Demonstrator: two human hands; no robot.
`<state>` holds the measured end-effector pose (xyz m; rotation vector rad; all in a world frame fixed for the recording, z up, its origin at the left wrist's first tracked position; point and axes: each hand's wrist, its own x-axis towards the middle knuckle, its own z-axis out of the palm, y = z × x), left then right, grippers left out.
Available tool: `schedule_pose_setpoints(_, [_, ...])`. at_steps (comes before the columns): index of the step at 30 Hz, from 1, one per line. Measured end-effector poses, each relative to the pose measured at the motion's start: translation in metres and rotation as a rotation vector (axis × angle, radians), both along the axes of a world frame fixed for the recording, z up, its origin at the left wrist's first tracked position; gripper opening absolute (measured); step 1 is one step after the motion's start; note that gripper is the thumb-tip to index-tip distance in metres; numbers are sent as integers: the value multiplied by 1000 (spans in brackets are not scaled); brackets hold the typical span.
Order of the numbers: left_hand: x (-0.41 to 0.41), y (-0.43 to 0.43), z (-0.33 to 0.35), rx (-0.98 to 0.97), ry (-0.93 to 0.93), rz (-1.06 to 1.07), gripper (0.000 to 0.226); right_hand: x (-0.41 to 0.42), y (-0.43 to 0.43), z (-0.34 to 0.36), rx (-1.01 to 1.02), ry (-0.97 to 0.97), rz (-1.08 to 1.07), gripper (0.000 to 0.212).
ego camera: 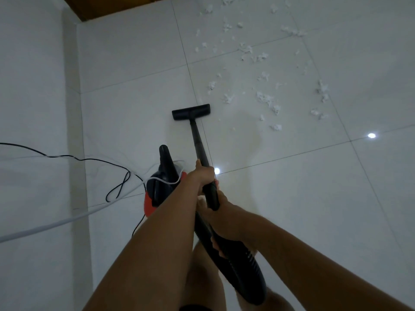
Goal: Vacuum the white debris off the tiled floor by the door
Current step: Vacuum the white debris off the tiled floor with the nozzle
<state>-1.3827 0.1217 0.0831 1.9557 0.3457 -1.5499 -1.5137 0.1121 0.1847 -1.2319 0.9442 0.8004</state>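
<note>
White debris (pixel 265 99) lies ahead-right of your nozzle (pixel 191 111). Left hand (pixel 202 176) and right hand (pixel 222 218) both grip the wand (pixel 198 140); steer right, nozzle flat.

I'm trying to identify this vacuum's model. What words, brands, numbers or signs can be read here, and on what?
None: no text can be read in this view.
The vacuum shows plain red and black casing; a label, if any, is out of sight.
Wand, head, hose and floor carry no print.
</note>
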Motion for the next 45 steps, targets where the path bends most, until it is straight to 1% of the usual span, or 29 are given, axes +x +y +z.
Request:
schedule_pose_setpoints(2, [-9, 12, 3, 13, 12, 19, 72, -9, 11, 5, 40, 22, -32, 70])
schedule_pose_setpoints(5, [-18, 29, 3, 35, 26, 10, 75, -18, 30, 2, -4, 24, 14, 75])
schedule_pose_setpoints(13, [-34, 80, 2, 18, 12, -69, 74, -30, 93, -4, -13, 29, -94, 75])
schedule_pose_setpoints(16, [-33, 105, 3, 0, 11, -125, 75, -28, 124, -6, -8, 5, -165, 70])
schedule_pose_setpoints(21, [-34, 151, 18, 10, 36, -222, 79, -31, 181, 12, 63, 8, -373, 54])
schedule_pose_setpoints(27, [-47, 187, 36, 1, 55, -330, 75, -42, 225, 49, 61, 43, -466, 40])
schedule_pose_setpoints(31, [-58, 194, 42, 22, 81, -450, 78, -51, 240, 63, 71, 64, -534, 34])
schedule_pose_setpoints(34, [-62, 195, 40, 37, 84, -518, 77, -53, 247, 61, 70, 74, -599, 37])
schedule_pose_setpoints(37, [-66, 196, 34, 34, 69, -540, 76, -54, 255, 50, 74, 75, -665, 46])
schedule_pose_setpoints(42, [-76, 199, 14, 23, 44, -560, 73, -63, 263, 24, 43, 67, -681, 58])
schedule_pose_setpoints(45, [-83, 198, 2, 7, 25, -560, 73, -70, 266, 10, 22, 52, -669, 58])
